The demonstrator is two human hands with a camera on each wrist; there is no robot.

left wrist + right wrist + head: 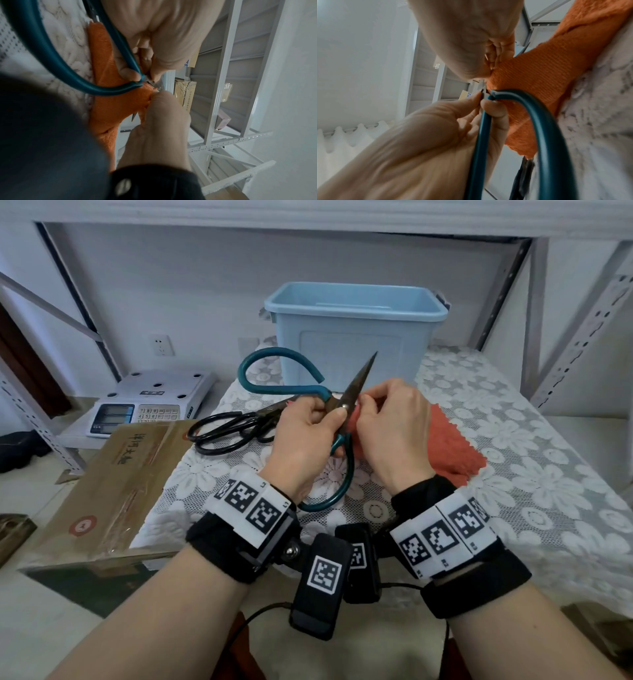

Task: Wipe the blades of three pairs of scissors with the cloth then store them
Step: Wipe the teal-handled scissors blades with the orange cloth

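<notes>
1. Centrally in the head view, the left hand [305, 436] grips the teal-handled scissors [346, 402] near the pivot, thumb pressed on the rivet and the other fingers curled round the lower handle loop.
2. The right hand [390, 433] has its fingers clenched on the orange cloth [452, 446], pinching a fold of it against the scissors just right of the pivot.
3. The scissors are spread open: one dark blade points toward the upper centre of the frame, one teal loop arcs to the upper left, and the other loop hangs to the lower centre between the wrists.
4. Most of the cloth lies on the lace tablecloth [513, 419], right of the hands.
5. Two black-handled scissors [233, 433] lie on the tablecloth left of the hands, apart from them.
6. A light blue bin [352, 330] stands behind the hands, upper centre.
7. Only the wrist views show the undersides: the left wrist view shows a left fingertip [130, 73] hooked under the teal handle [68, 73] where it joins the blade, with cloth [109, 108] beneath; the right wrist view shows the right hand's fingers [498, 54] bunching the cloth [539, 81].
</notes>
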